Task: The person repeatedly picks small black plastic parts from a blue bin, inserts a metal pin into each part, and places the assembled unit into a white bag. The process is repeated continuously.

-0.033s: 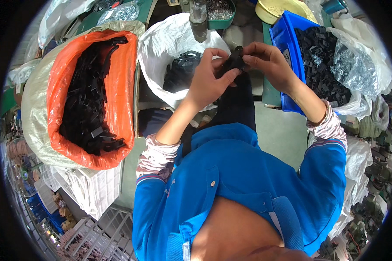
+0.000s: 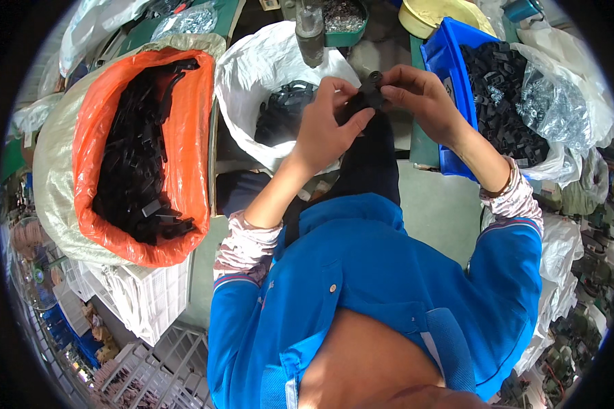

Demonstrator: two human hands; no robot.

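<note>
Around you lies a pale green floor (image 2: 433, 204), with a dark green tabletop (image 2: 421, 140) ahead on your right. Down at your left show a barred pale rack (image 2: 177, 354) and a fan (image 2: 37, 275) (small, near the rim), and bright light falls across the place.

Head-worn, the left of 2 side-by-side fisheye cameras looks steeply down: from where I stand, the blue shirt (image 2: 389, 266) is close below it, the left hand (image 2: 327, 129) and right hand (image 2: 424, 102) farther off, above centre. Its wide, upright view bends straight edges toward the rim.
</note>
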